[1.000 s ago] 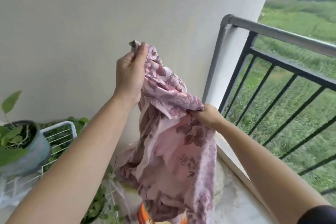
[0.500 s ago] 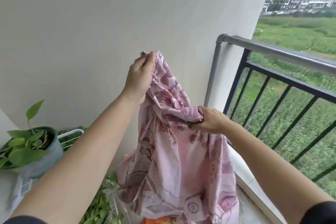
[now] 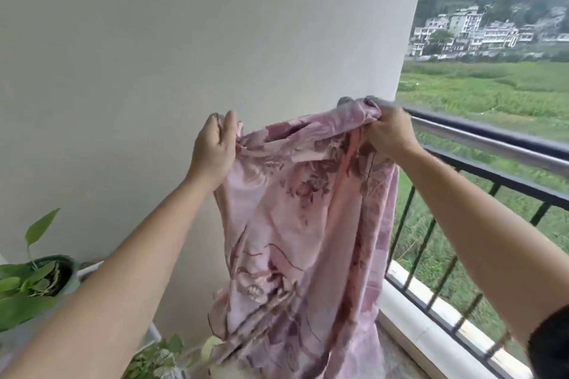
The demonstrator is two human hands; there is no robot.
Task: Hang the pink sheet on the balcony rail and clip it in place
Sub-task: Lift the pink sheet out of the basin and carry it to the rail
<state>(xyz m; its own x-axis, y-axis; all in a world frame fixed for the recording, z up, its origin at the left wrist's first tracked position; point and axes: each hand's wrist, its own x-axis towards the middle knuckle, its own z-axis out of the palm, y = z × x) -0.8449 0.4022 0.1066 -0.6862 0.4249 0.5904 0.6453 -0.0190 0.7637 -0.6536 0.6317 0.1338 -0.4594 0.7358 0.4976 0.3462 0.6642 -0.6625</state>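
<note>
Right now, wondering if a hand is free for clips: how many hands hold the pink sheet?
2. The left hand grips the pink sheet by the wall; the right hand holds its other end at the balcony rail.

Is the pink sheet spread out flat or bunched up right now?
Bunched up. The pink sheet hangs in folds between the left hand and right hand, each gripping a gathered top edge.

R hand [image 3: 388, 132] raised sheet [image 3: 308, 224] onto rail [image 3: 492, 141].

sheet [image 3: 295, 224]: soft printed cloth | rail [image 3: 492, 140]: smooth metal | wall [image 3: 184, 40]: matt
</note>
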